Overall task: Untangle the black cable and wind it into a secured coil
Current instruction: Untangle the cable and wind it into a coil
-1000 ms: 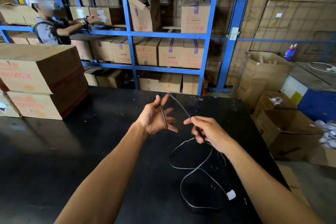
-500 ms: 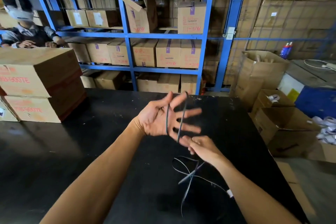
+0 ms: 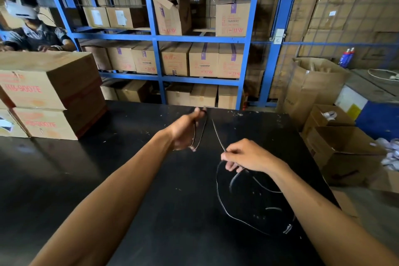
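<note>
Basically thin black cable (image 3: 218,134) is light, floppy: left hand (image 3: 186,134) grips wound loops, right hand (image 3: 245,155) pinches the feed strand; slack beside it on black tabletop (image 3: 129,179).

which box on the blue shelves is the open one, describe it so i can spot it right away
Start at the blue shelving behind the black table. On its upper visible tier, just right of the centre post, stands the open box. Unlike the taped boxes around it, its flap sticks up and leftward.
</note>
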Motion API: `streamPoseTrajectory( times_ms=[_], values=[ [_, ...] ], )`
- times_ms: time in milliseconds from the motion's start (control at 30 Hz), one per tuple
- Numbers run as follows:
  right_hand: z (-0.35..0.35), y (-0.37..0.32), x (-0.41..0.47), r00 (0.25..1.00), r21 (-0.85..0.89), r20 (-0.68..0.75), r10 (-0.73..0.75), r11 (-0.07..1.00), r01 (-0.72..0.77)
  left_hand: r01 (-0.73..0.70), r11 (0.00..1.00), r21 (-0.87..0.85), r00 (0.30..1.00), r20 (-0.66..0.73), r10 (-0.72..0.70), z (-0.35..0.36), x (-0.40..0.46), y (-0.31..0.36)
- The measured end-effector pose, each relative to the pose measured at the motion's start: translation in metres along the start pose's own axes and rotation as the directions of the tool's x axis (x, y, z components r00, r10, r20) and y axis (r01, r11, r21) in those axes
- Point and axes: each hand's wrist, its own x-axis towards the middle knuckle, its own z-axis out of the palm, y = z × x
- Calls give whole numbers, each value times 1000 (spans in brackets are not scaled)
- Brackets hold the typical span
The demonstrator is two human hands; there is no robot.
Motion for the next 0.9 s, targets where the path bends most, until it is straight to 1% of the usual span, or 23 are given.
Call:
streamPoseTrajectory(
  times_ms=[67,100,167,233,300,367,433,467,500,567,667,733,800,867,900],
  values=[
    [16,14,1,1000,49,23,0,999,-1,-94,957,-275,995,10,101,3,2,10],
    [23,22,2,999,62,33,16,998,-18,-122,918,-377,990,23,140,4,2,15],
    [39,36,3,997,35,63,45,998,-47,-156,846,-510,979,31,199,10,1,22],
    [53,48,3,990,4,106,89,996,-90,-150,805,-574,971,68,229,17,-1,29],
    [60,53,2,989,24,110,99,995,-102,-132,800,-585,960,125,250,23,-2,35],
    [60,52,0,997,167,37,62,984,-67,-120,769,-628,940,176,291,25,-4,37],
    [58,49,-4,999,313,-31,40,949,-28,-125,723,-680,901,227,370,24,-7,39],
    [59,48,-7,998,347,-46,40,938,-21,-131,699,-703,877,248,413,24,-10,42],
    [61,50,-9,998,336,-47,50,941,-32,-134,679,-722,851,268,452,24,-13,46],
    [73,58,-11,996,240,-15,93,967,-87,-141,653,-744,795,308,522,25,-19,56],
    [91,78,-9,980,120,26,198,973,-200,-157,692,-705,756,365,543,27,-30,68],
    [92,85,-9,972,91,29,234,967,-236,-120,752,-648,747,440,498,27,-35,69],
    [81,79,-9,977,157,48,206,965,-211,-78,811,-580,730,521,443,27,-38,64],
    [65,70,-7,982,274,48,180,944,-186,-55,844,-533,685,595,420,28,-40,59],
    [57,68,-4,979,294,28,201,935,-201,-41,864,-502,658,637,401,29,-43,57]
  ],
)
